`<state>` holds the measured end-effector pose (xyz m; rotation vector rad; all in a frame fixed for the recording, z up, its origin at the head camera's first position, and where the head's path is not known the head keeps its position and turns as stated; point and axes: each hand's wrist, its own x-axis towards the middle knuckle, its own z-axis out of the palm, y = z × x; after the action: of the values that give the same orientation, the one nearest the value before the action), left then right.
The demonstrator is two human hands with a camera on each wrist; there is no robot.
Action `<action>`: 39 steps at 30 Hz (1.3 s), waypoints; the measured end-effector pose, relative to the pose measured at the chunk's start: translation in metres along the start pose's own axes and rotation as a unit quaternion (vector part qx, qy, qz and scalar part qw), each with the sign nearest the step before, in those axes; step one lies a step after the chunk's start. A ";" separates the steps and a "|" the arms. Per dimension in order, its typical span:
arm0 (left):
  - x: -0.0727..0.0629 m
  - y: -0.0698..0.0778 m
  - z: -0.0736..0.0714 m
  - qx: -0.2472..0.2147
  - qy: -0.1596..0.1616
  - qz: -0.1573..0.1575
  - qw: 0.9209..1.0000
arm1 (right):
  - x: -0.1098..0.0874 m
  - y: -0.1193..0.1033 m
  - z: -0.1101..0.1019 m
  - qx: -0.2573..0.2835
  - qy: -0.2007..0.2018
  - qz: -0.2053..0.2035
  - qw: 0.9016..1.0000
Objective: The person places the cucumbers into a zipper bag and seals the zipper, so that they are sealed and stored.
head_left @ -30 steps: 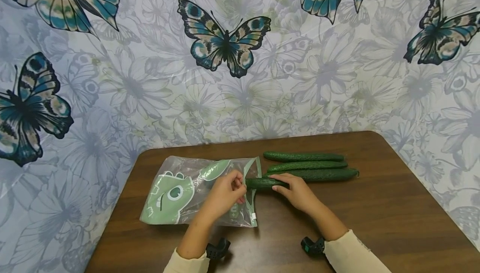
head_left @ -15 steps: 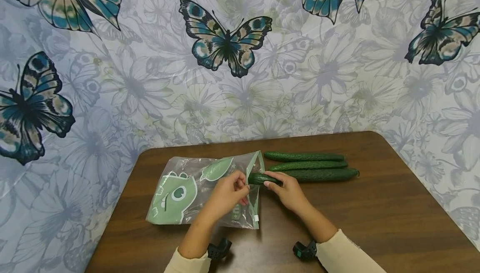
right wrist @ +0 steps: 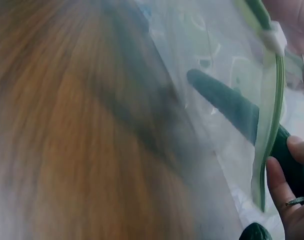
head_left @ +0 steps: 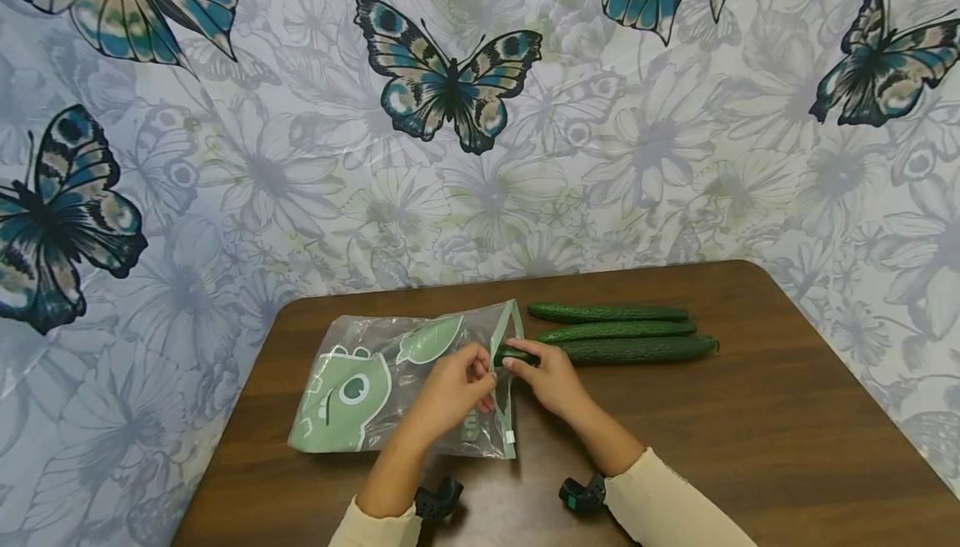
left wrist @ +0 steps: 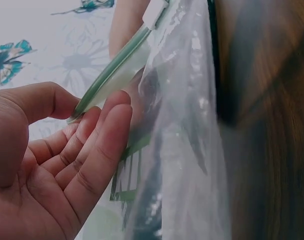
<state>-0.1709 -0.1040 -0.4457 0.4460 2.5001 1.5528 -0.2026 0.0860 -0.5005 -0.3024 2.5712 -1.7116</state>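
Observation:
A clear zip bag [head_left: 341,414] with a green cartoon print lies on the table, its mouth facing right. My left hand [head_left: 450,384] pinches the green zip edge [left wrist: 104,77] between thumb and fingers, lifting that side of the mouth. With thumb and fingers, my right hand [head_left: 553,380] grips one end of a cucumber [right wrist: 227,102]. Most of this cucumber is inside the bag, seen through the plastic in the right wrist view. The white zip slider [right wrist: 274,39] sits at the near end of the opening.
Three more cucumbers lie side by side right of the bag: a far one [head_left: 607,313], a middle one [head_left: 618,330] and a near one [head_left: 645,350]. The brown wooden table [head_left: 675,422] ends at a butterfly-patterned backdrop [head_left: 645,155].
My right hand has moved left, sliding the cucumber deeper into the bag. The bag's mouth has lifted slightly at the far side. My left hand keeps its pinch almost in place.

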 end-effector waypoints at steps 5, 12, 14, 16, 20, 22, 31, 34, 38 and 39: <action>0.001 -0.002 0.001 0.000 -0.005 0.001 1.000 | 0.005 -0.004 0.007 0.021 -0.010 0.019 1.000; -0.001 -0.002 0.003 -0.014 -0.009 0.005 1.000 | 0.011 0.008 0.023 0.120 -0.068 0.037 0.990; -0.001 -0.003 0.003 -0.017 -0.007 0.003 1.000 | 0.011 0.012 0.027 0.137 -0.094 0.036 0.986; 0.000 -0.005 0.003 -0.023 -0.004 0.003 1.000 | 0.011 0.014 0.030 0.144 -0.114 0.033 0.982; 0.002 -0.007 0.002 -0.027 0.002 0.001 1.000 | 0.012 0.020 0.035 0.140 -0.130 0.028 0.981; 0.002 -0.008 0.001 -0.030 0.005 -0.001 1.000 | 0.013 0.022 0.037 0.118 -0.123 0.014 0.985; 0.004 -0.010 0.003 -0.025 0.002 -0.022 0.999 | 0.012 0.029 0.039 -0.023 -0.065 -0.062 0.996; 0.004 -0.010 0.003 -0.022 0.001 -0.024 0.999 | 0.010 0.030 0.039 -0.047 -0.062 -0.082 0.994; 0.003 -0.011 0.002 -0.027 0.002 -0.017 0.999 | 0.009 0.032 0.040 -0.048 -0.053 -0.092 0.993; 0.003 -0.011 0.001 -0.029 0.001 -0.015 0.999 | 0.009 0.032 0.040 -0.046 -0.049 -0.095 0.993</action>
<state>-0.1751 -0.1065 -0.4562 0.3962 2.4438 1.6116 -0.2107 0.0600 -0.5448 -0.6384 2.6293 -1.5885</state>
